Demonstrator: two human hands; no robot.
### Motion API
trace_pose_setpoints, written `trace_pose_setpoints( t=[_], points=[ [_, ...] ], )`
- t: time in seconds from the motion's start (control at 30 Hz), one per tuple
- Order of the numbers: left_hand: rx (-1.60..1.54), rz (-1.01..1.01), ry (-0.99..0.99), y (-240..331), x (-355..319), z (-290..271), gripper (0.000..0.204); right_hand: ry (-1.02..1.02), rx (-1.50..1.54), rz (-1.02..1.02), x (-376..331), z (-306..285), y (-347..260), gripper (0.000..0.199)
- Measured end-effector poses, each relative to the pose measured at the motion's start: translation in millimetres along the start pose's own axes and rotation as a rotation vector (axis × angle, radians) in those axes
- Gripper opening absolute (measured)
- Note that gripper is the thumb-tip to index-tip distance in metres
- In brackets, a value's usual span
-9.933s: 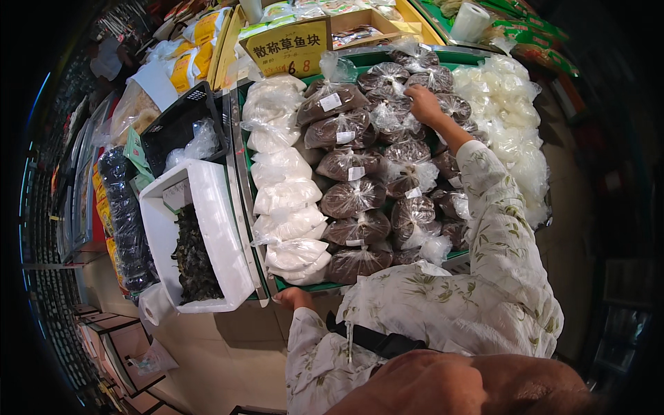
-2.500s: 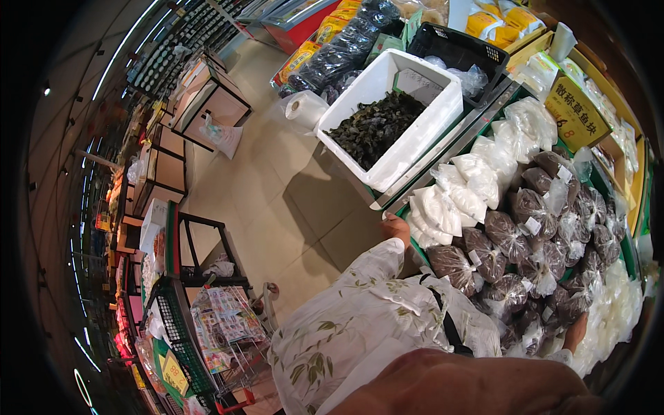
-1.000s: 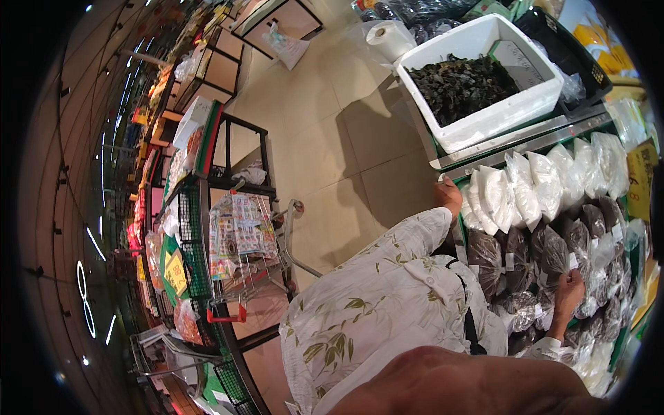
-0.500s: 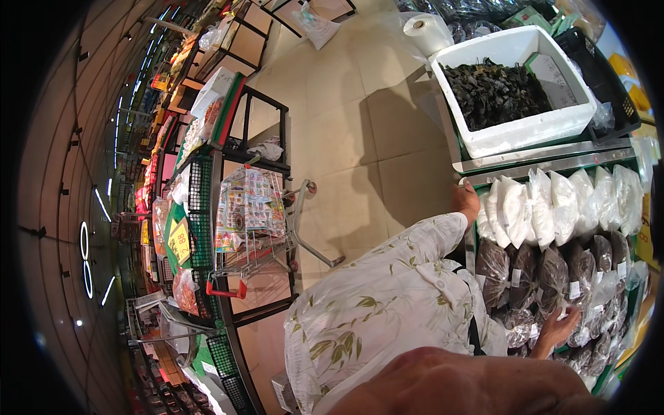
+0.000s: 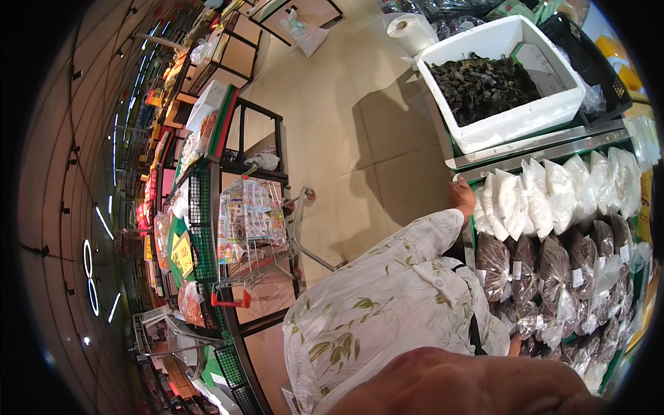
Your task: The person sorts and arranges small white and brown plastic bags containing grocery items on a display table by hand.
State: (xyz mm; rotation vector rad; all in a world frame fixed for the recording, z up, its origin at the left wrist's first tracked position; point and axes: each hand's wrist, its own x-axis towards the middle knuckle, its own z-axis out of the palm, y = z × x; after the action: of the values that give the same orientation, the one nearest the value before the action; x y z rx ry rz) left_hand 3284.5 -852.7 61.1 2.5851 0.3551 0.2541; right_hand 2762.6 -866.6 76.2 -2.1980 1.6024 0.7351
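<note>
Room: tiled shop aisle; a wire trolley (image 5: 259, 259) is seen at centre left.
Bags: dark packed bags (image 5: 553, 270) lie at lower right of the display bench (image 5: 526, 158).
Change: view has been swung further left since earlier frames; the right hand, earlier on the bags, is now barely visible.
Left hand (image 5: 462, 197): rested on the bench edge beside white bags (image 5: 539, 200), nothing held.
Right hand (image 5: 514, 344): grip cannot be told.

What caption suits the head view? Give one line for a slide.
Left hand rests on the display bin's edge beside white bags; right hand barely visible.
</note>
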Motion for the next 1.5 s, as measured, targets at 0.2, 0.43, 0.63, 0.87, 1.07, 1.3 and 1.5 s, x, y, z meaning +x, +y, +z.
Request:
trace_pose_setpoints(
  t=[0.2,0.43,0.63,0.87,1.07,1.3,1.5],
  points=[
    [-0.001,0.065,-0.095,-11,-3,32,0.049,0.075,0.165,-0.178,-25,-25,-22,0.032],
    [-0.131,-0.179,-0.506,-17,16,2,0.06,0.1,0.372,-0.046,-55,-73,-47,0.036],
    [-0.034,-0.462,-0.661,38,-2,-35,0.08,0.189,0.511,-0.048,-73,-43,-55,0.038],
    [0.006,-0.485,-0.568,31,1,-35,0.076,0.43,0.566,0.032,-68,-62,-85,0.044],
    [-0.003,-0.437,-0.578,37,0,-39,0.071,0.544,0.394,-0.129,-29,-51,-76,0.028],
    [-0.079,-0.432,-0.602,39,-6,-54,0.064,0.242,1.646,0.138,-5,-49,-39,0.032],
    [-0.14,-0.431,-0.6,48,-12,-68,0.062,0.335,1.76,0.181,-30,-84,-52,0.023]
  ],
)
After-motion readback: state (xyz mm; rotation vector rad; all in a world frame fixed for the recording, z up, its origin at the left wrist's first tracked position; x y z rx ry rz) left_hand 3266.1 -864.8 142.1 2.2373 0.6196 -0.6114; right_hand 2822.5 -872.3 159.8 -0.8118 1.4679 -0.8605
